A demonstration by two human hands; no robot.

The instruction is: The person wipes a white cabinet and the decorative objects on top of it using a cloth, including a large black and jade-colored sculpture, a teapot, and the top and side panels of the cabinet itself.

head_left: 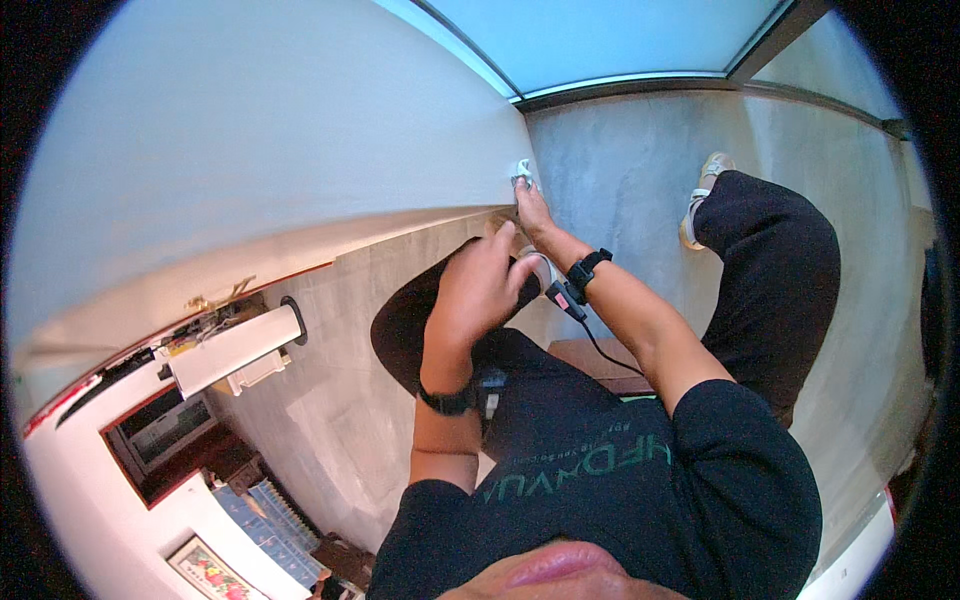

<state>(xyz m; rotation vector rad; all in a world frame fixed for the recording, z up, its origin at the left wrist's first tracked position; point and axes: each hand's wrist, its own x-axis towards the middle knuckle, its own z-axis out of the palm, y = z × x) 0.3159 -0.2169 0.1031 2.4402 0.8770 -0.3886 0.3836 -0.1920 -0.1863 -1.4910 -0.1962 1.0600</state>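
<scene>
My right hand [532, 210] reaches forward to the end of the white wall [300, 112], low down near the floor. Its fingers pinch a small crumpled pale cloth or tissue [523, 171], which is at the wall's edge. Closer to me, my left hand [480, 281] is raised over my left knee, blurred, with thumb and fingers apart and nothing in it. Black bands circle both wrists, and a dark cable [607, 356] runs from a small device [564, 301] at the right one.
Ahead lies a dark-framed glass panel [622, 37] above a grey floor [600, 157]. A brown seat [592, 356] is beneath me. To the left are a white furniture piece [236, 349] with clutter behind it, and a framed flower picture [210, 566].
</scene>
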